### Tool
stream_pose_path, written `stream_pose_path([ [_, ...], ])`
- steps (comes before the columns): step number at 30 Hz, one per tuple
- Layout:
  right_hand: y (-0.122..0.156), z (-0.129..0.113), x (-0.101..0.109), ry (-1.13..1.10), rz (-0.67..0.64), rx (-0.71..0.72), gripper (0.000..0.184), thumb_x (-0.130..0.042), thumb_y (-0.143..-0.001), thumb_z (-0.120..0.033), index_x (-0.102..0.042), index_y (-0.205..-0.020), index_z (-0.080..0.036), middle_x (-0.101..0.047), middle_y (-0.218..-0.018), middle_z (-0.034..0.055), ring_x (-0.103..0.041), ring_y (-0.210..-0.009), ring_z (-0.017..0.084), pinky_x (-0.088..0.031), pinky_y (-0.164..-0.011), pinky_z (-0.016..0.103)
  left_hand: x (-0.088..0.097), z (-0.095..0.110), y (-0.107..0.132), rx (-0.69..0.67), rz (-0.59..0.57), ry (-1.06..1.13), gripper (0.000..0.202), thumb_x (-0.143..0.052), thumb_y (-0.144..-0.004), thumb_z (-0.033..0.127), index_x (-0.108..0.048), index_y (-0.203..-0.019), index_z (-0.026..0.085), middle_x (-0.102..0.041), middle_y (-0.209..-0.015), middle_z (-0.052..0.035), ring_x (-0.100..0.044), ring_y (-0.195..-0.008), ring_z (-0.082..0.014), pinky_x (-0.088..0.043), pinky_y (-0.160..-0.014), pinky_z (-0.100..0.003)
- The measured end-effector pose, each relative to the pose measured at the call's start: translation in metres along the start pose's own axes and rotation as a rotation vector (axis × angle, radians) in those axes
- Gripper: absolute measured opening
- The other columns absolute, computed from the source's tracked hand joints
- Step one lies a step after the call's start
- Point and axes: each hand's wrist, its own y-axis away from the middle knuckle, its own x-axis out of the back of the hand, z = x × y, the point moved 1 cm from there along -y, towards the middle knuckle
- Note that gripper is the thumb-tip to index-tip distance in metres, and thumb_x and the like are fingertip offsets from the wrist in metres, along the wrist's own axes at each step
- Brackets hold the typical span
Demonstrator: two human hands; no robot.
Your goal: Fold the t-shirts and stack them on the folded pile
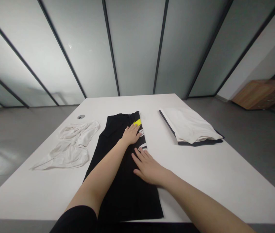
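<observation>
A long black garment [118, 191] with a yellow and white print lies flat along the middle of the table, its narrower end pointing away from me. My left hand [131, 135] rests palm down on its upper part, fingers spread beside the yellow patch [137, 123]. Closer to me, my right hand [149, 168] lies on the garment's right edge near the white print, fingers stretched apart. Neither hand grips anything. My left forearm covers part of the cloth, so I cannot tell exactly what kind of garment it is.
On the white table [190, 184], a crumpled white cloth [73, 145] lies to the left, near a round grey grommet [81, 116]. To the right is a folded stack of white and dark cloth [188, 124]. Frosted glass panels [134, 48] and a wooden cabinet [261, 94] stand beyond.
</observation>
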Motion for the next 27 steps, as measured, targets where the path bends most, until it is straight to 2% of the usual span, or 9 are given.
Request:
stream_pose_path([
  [4, 0.002, -0.003, -0.006, 0.022, 0.034, 0.000, 0.077, -0.054, -0.107, -0.049, -0.034, -0.169, -0.008, -0.015, -0.176, 0.0243, -0.010, -0.164, 0.044, -0.016, -0.133, 0.061, -0.001, 0.001, -0.002, 0.036, -0.011, -0.010, 0.069, -0.037, -0.108, 0.055, -0.037, -0.167, 0.019, -0.035, -0.174, -0.0122, -0.024, -0.164, -0.0322, -0.024, -0.131, -0.053],
  [10, -0.003, -0.004, -0.006, -0.010, 0.081, -0.001, 0.074, -0.056, -0.107, -0.048, -0.039, -0.167, -0.007, -0.022, -0.175, 0.0260, -0.015, -0.163, 0.045, -0.021, -0.131, 0.065, -0.004, -0.003, -0.009, 0.035, 0.024, 0.021, 0.069, -0.041, -0.107, 0.053, -0.040, -0.165, 0.017, -0.038, -0.172, -0.0157, -0.027, -0.163, -0.0359, -0.027, -0.130, -0.057],
  [17, -0.011, -0.002, -0.006, -0.034, 0.194, -0.020, 0.061, -0.048, -0.110, -0.042, -0.046, -0.163, -0.011, -0.034, -0.173, 0.0216, -0.021, -0.163, 0.042, -0.023, -0.130, 0.064, -0.001, -0.010, -0.018, 0.043, 0.030, 0.035, 0.066, -0.042, -0.107, 0.051, -0.040, -0.165, 0.021, -0.038, -0.173, -0.0141, -0.029, -0.162, -0.0352, -0.027, -0.130, -0.056],
  [22, -0.008, -0.009, -0.005, -0.011, 0.156, -0.013, 0.069, -0.061, -0.104, -0.043, -0.046, -0.163, -0.011, -0.034, -0.172, 0.0241, -0.025, -0.161, 0.045, -0.027, -0.127, 0.063, 0.002, -0.012, -0.013, 0.030, 0.058, 0.045, 0.063, -0.045, -0.107, 0.052, -0.047, -0.160, 0.018, -0.042, -0.170, -0.0149, -0.034, -0.160, -0.0343, -0.028, -0.129, -0.052],
  [24, -0.004, -0.014, 0.000, 0.006, 0.157, 0.003, 0.071, -0.067, -0.100, -0.045, -0.049, -0.161, -0.013, -0.040, -0.168, 0.0245, -0.034, -0.156, 0.045, -0.034, -0.123, 0.061, 0.004, -0.015, -0.010, 0.017, 0.096, 0.069, 0.059, -0.046, -0.107, 0.050, -0.054, -0.155, 0.017, -0.048, -0.167, -0.0164, -0.040, -0.157, -0.0322, -0.031, -0.128, -0.049],
  [27, 0.000, -0.020, 0.012, 0.009, 0.129, 0.073, 0.045, -0.065, -0.100, -0.033, -0.068, -0.143, -0.018, -0.064, -0.140, 0.0190, -0.060, -0.128, 0.035, -0.049, -0.106, 0.049, 0.008, -0.019, -0.006, 0.013, 0.155, 0.099, 0.051, -0.045, -0.108, 0.045, -0.061, -0.146, 0.014, -0.058, -0.157, -0.0173, -0.048, -0.150, -0.0281, -0.035, -0.125, -0.042],
])
